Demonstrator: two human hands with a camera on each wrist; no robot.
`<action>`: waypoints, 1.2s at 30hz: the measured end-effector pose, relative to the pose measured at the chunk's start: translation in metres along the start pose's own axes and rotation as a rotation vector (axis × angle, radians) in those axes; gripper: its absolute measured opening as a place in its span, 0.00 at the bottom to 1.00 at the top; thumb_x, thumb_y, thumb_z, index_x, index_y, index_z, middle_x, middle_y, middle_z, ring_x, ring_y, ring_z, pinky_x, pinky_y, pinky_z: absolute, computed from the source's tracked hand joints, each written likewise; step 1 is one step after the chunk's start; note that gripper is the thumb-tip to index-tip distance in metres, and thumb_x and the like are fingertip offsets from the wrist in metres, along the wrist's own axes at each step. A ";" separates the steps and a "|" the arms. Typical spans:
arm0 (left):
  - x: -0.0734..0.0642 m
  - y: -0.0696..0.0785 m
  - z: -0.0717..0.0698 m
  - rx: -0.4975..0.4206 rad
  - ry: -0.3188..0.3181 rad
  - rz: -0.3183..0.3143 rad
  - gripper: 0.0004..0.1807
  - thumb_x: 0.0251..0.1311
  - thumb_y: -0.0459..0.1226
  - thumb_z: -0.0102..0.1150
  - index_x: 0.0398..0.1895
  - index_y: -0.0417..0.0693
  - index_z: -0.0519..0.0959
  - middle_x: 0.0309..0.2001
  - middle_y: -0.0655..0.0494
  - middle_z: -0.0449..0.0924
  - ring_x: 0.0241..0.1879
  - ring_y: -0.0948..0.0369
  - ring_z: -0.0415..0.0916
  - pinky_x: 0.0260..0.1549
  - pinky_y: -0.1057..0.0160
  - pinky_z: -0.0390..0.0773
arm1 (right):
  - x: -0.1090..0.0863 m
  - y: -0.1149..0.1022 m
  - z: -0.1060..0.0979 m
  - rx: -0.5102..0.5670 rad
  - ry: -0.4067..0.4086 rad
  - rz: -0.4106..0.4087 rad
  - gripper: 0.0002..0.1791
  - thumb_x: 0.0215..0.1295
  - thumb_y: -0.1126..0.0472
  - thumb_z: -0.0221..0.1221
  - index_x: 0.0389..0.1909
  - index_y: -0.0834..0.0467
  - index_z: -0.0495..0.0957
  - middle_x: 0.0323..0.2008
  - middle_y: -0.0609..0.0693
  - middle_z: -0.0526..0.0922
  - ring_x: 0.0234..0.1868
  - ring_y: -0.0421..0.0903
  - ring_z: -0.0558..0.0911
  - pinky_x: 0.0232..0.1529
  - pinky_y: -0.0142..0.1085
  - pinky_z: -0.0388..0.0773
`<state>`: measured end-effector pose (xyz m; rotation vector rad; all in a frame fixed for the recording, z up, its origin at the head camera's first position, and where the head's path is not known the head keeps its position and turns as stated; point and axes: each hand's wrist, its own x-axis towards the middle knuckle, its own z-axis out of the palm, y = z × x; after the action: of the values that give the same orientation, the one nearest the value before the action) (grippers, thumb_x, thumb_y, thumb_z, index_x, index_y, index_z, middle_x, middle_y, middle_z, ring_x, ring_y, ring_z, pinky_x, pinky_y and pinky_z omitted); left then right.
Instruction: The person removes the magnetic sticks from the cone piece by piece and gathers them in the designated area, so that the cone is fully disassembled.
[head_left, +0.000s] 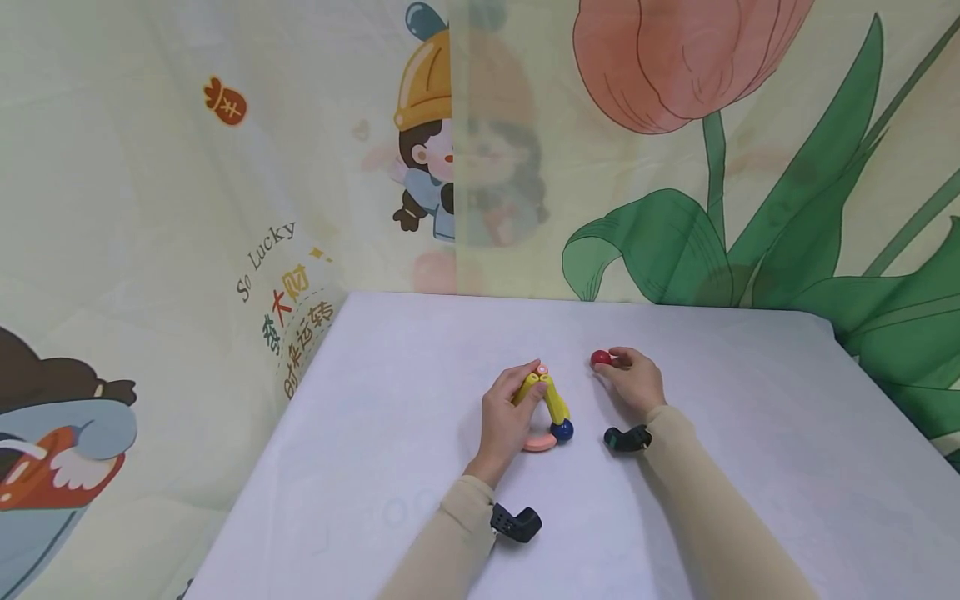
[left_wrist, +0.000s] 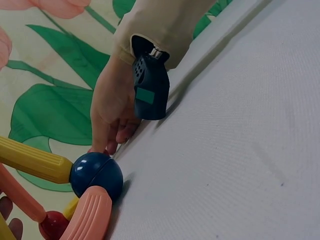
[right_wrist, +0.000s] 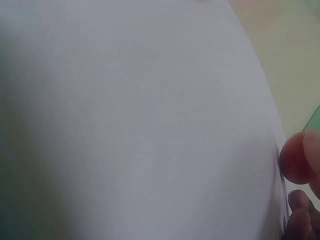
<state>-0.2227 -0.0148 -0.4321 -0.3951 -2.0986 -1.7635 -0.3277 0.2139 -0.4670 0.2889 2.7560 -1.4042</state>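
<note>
My left hand (head_left: 504,423) grips a small structure of toy rods and balls by its upper part. Ribbed yellow rods (head_left: 556,402) lean together near the top, beside the end of a pink rod (head_left: 542,369). Low on the right, a dark blue ball (left_wrist: 97,172) joins a yellow rod to a curved pink rod (left_wrist: 89,215). Deeper in the structure, the left wrist view catches a red ball (left_wrist: 52,226). My right hand (head_left: 634,382) pinches a separate red ball (head_left: 601,357) between thumb and fingers, apart from the structure. My left fingers partly hide the structure's left side.
A white cloth covers the table (head_left: 360,433). Printed curtains (head_left: 510,167) hang along its back and left sides. Each wrist wears a black device, the left one (head_left: 516,523) and the right one (head_left: 627,438).
</note>
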 end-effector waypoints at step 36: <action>0.007 -0.045 0.007 0.021 0.005 0.019 0.19 0.65 0.42 0.61 0.58 0.53 0.80 0.53 0.56 0.79 0.54 0.60 0.77 0.52 0.61 0.78 | -0.103 -0.057 0.047 0.113 -0.040 -0.395 0.28 0.60 0.61 0.66 0.63 0.55 0.73 0.43 0.53 0.81 0.38 0.48 0.76 0.34 0.33 0.76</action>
<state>-0.2491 -0.0160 -0.4695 -0.4038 -2.1009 -1.7288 -0.2393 0.1279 -0.4370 -0.2974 2.8113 -1.6238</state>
